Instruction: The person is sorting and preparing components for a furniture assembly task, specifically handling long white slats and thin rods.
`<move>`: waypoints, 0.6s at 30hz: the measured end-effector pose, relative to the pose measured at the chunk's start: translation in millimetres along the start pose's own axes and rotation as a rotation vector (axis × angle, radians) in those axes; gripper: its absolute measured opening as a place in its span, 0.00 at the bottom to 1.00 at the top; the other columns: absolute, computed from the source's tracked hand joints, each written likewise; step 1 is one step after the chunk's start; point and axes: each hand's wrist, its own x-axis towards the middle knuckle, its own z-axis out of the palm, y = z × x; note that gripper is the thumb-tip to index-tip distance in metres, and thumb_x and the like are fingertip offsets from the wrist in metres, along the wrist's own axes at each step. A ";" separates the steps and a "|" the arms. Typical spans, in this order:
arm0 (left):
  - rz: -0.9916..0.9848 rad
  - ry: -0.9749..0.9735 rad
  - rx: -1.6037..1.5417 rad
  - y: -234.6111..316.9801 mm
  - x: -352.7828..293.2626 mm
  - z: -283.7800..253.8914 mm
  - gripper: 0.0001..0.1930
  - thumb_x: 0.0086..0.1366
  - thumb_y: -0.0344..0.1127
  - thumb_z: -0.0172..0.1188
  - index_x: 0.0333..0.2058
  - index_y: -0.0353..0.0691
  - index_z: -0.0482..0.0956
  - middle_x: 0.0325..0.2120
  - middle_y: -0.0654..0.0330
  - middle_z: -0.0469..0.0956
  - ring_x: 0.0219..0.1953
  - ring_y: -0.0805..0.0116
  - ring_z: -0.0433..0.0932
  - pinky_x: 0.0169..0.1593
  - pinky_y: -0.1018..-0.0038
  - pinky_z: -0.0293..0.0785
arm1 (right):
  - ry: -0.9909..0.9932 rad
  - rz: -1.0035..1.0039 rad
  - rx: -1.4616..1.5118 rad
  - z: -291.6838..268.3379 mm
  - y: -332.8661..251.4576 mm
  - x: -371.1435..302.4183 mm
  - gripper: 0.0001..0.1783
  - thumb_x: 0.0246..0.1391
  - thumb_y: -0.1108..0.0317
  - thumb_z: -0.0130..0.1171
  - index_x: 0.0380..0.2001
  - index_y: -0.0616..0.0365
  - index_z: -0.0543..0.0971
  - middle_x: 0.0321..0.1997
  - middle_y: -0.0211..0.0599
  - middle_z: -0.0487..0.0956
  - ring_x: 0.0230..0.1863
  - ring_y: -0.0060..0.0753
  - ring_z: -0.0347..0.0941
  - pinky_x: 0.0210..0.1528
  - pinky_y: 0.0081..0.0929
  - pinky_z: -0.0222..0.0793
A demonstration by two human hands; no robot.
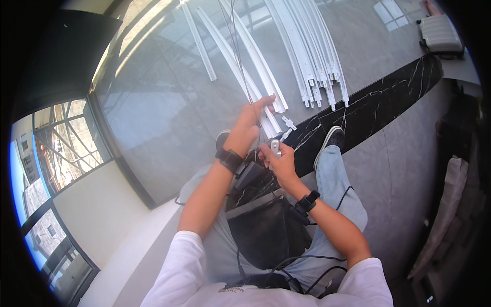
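My left hand [250, 122] closes over a long white rail [232, 59] near its end, with a finger stretched toward a second white rail [255, 53] beside it. Thin wires [237, 46] run down from the top to this hand. Close below, my right hand [280, 162] is closed around a small silver-white piece [275, 148] with holes; its exact kind is unclear. Just past it, small white connectors [288, 123] lie by the rail ends, on and beside the black marble strip. Each wrist wears a black strapped device.
Several white rails [307, 51] lie bundled at the upper right, and one shorter rail [199, 41] at the upper left. My shoe [335, 137] stands on the black marble strip [381, 97]. A silver case [441, 34] is at the far right. Black cables [307, 258] cross my lap.
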 end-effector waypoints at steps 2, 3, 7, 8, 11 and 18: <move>-0.068 0.036 -0.032 7.8 -1.1 4.1 0.13 0.54 0.33 0.71 0.34 0.37 0.77 0.21 0.67 0.74 0.23 0.76 0.74 0.31 0.79 0.73 | 0.066 0.044 0.093 -0.4 5.0 3.3 0.12 0.59 0.64 0.63 0.32 0.64 0.80 0.24 0.31 0.80 0.21 0.14 0.71 0.22 0.15 0.62; -0.134 0.071 -0.065 10.8 -1.7 4.9 0.13 0.54 0.34 0.71 0.34 0.38 0.76 0.20 0.67 0.74 0.23 0.76 0.74 0.31 0.79 0.73 | 0.043 0.061 0.039 -1.8 5.2 5.9 0.13 0.59 0.63 0.63 0.32 0.64 0.80 0.23 0.31 0.80 0.20 0.14 0.70 0.21 0.15 0.61; -0.129 0.058 -0.099 14.2 -6.0 10.0 0.14 0.54 0.34 0.72 0.34 0.39 0.76 0.20 0.68 0.74 0.23 0.76 0.74 0.31 0.79 0.73 | -0.002 0.017 0.039 -3.1 5.2 11.1 0.13 0.59 0.61 0.63 0.30 0.63 0.80 0.23 0.32 0.80 0.18 0.14 0.68 0.19 0.15 0.59; -0.138 0.075 -0.097 15.3 -7.5 11.0 0.14 0.54 0.34 0.72 0.35 0.39 0.76 0.20 0.68 0.74 0.23 0.76 0.74 0.31 0.79 0.73 | -0.001 0.018 0.040 -2.6 5.7 12.2 0.13 0.59 0.61 0.63 0.30 0.63 0.80 0.23 0.32 0.80 0.18 0.14 0.68 0.19 0.15 0.59; -0.129 0.082 -0.130 13.4 -8.3 9.6 0.14 0.54 0.33 0.72 0.35 0.38 0.76 0.19 0.68 0.74 0.23 0.76 0.74 0.30 0.80 0.72 | 0.001 0.030 0.001 0.0 9.2 15.6 0.13 0.59 0.62 0.62 0.31 0.63 0.80 0.23 0.31 0.80 0.18 0.13 0.67 0.20 0.15 0.59; -0.085 0.108 -0.153 10.6 -9.5 11.6 0.14 0.55 0.32 0.70 0.36 0.36 0.75 0.19 0.66 0.73 0.22 0.76 0.73 0.25 0.80 0.71 | 0.186 -0.119 -0.204 7.4 16.4 28.6 0.14 0.57 0.64 0.63 0.28 0.68 0.80 0.19 0.31 0.79 0.16 0.15 0.68 0.18 0.20 0.60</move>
